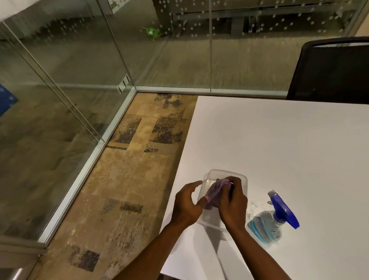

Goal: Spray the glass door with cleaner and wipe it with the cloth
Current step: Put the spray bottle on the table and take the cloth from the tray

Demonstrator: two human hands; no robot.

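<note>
A clear plastic container (240,178) sits near the left edge of the white table (295,154). A purple cloth (215,192) lies inside it. My right hand (232,205) reaches into the container with its fingers closed on the cloth. My left hand (187,205) curls around the container's left wall, thumb and fingers apart. A spray bottle (273,219) of blue cleaner with a blue trigger head stands on the table just right of my right wrist. Glass walls (57,85) run along the left and the back.
A black mesh office chair (341,71) stands at the table's far right. Patterned carpet (125,192) lies between the table and the left glass, which has an aluminium floor rail. Beyond the back glass stand a planter and a bench.
</note>
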